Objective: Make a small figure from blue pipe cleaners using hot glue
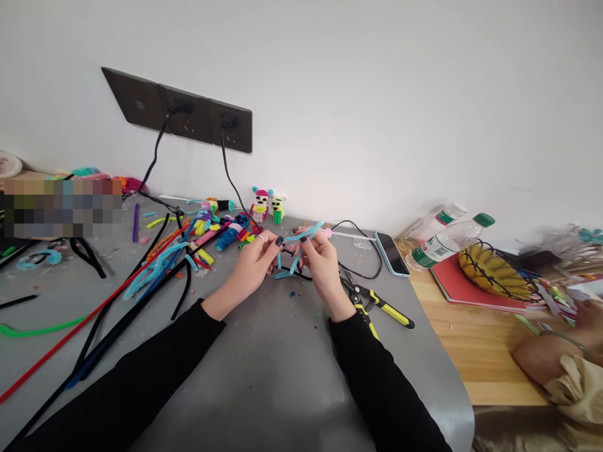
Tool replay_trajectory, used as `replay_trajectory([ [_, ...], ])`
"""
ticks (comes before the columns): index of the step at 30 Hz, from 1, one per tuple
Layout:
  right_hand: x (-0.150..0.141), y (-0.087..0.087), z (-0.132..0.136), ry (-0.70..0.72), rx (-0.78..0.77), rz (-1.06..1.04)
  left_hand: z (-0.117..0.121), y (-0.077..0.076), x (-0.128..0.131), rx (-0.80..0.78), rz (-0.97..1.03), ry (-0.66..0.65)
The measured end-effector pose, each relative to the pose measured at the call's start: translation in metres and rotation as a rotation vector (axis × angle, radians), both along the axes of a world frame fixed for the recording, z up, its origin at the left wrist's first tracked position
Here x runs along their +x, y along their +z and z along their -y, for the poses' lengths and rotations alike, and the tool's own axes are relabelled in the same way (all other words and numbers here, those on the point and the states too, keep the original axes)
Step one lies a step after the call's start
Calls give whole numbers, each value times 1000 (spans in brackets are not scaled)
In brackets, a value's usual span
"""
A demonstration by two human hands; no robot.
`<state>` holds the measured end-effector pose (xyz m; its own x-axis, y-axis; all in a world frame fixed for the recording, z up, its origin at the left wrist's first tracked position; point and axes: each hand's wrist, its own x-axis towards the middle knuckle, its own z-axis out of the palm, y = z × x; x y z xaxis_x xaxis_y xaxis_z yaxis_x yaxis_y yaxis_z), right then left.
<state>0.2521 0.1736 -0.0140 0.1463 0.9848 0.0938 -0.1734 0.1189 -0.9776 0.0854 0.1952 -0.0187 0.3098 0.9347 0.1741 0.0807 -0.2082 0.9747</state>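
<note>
Over the grey table point(264, 376), my left hand point(252, 263) and my right hand point(323, 267) both pinch a light blue pipe cleaner point(296, 251) between fingertips. The pipe cleaner is bent, with loose ends sticking up to the right and hanging down between my hands. Both arms wear black sleeves. A ring shows on my left hand.
Many coloured pipe cleaners point(155, 267) lie scattered to the left. Yellow-handled pliers point(377, 301) rest just right of my right hand, a phone point(392, 253) beyond them. Small pipe-cleaner figures point(266, 204) stand by the wall. Another person's arm point(556, 351) rests on the wooden table at right, near plastic bottles point(443, 242).
</note>
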Motion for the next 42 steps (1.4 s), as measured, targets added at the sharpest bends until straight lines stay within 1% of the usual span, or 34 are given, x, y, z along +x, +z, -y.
replay_trajectory([
  [3, -2, 3, 3, 109, -16, 93, -2, 0, -2, -32, 49, 65],
  [6, -4, 2, 3, 167, 3, 140, -4, 1, -3, -52, 39, 55],
  [8, -6, 2, 3, 140, 35, 126, -5, 0, -3, -43, -13, 22],
  [11, -6, 3, 3, 35, 65, 133, -4, -1, -2, 20, -119, -47],
  [14, -2, 4, 2, -58, 64, 191, -3, -2, 0, 88, -181, -105],
  [17, 2, 3, 1, -85, 38, 211, -2, 0, 1, 124, -208, -131],
  [22, 6, -1, -1, -84, 5, 196, -2, 10, 0, 164, -201, -179],
  [26, 6, -1, 0, -71, 3, 214, -1, 12, -3, 110, -200, -228],
  [32, 13, 0, -2, -238, 5, 223, -2, 8, -6, -1, -185, -278],
  [35, 15, 0, -3, -257, -4, 231, -3, 7, -6, -20, -159, -251],
  [40, 12, 2, -1, -269, -5, 268, -4, 3, -6, -23, -228, -298],
  [42, 10, 2, 0, -266, 2, 264, -6, 2, -7, 1, -248, -263],
])
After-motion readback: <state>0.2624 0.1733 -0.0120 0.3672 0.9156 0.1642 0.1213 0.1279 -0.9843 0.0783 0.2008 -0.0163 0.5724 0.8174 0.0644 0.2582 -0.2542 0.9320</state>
